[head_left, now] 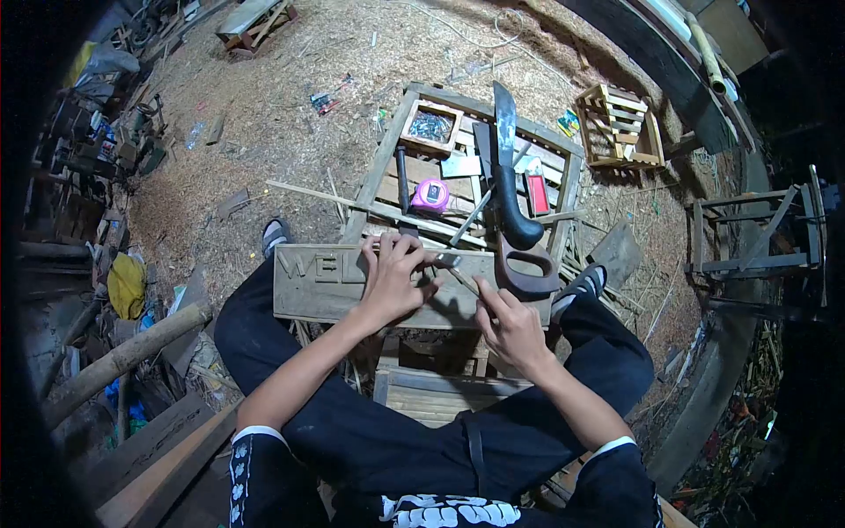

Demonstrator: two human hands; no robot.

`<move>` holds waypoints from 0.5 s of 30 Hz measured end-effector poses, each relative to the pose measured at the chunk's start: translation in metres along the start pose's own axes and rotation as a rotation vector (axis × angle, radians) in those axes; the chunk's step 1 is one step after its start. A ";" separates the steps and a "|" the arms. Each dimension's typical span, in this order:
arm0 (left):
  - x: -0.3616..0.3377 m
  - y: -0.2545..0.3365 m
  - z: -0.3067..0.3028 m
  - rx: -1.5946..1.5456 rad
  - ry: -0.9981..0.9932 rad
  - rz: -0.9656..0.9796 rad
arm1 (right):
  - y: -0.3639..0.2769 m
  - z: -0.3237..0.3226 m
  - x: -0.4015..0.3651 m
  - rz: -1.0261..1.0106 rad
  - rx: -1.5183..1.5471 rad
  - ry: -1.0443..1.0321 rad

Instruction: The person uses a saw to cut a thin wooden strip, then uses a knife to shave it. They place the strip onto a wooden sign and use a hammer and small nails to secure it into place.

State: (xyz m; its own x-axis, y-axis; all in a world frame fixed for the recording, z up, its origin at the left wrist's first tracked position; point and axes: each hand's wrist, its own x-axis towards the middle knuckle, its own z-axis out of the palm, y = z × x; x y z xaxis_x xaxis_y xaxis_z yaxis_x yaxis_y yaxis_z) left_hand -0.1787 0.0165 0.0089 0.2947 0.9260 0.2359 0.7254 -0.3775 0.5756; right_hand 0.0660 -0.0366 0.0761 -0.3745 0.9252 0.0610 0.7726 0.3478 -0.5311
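Note:
A wooden board [330, 302] lies across in front of me, with raised letters [324, 267] "WEL" showing at its left part. My left hand [393, 280] rests on the board just right of the letters, fingers bent and spread over its upper edge; whatever lies under them is hidden. My right hand [512, 327] is closed round a thin wooden stick [461, 280] that slants up and left toward my left fingertips. The saw handle [528, 271] touches the board's upper right edge.
Beyond the board, a slatted wooden frame [393, 167] holds a box of nails [431, 126], a pink tape measure [431, 195], a red case [538, 194] and a large black-handled blade [504, 128]. A slatted crate [620, 128] stands at the back right. Bamboo [132, 359] juts in from the left.

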 end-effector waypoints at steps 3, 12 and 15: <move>-0.001 -0.001 0.001 0.011 0.006 0.016 | -0.005 0.000 -0.004 -0.017 0.025 0.054; -0.001 0.000 0.001 -0.014 -0.002 0.010 | -0.008 -0.003 0.000 0.038 -0.030 -0.017; 0.002 -0.002 0.000 -0.012 0.008 0.010 | -0.011 -0.006 0.001 0.018 -0.006 0.033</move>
State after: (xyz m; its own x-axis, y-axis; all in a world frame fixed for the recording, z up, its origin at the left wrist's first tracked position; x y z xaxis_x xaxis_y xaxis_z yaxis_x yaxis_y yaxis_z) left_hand -0.1792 0.0185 0.0081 0.2966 0.9224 0.2475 0.7153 -0.3863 0.5824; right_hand 0.0607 -0.0387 0.0873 -0.3433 0.9358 0.0795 0.7823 0.3318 -0.5272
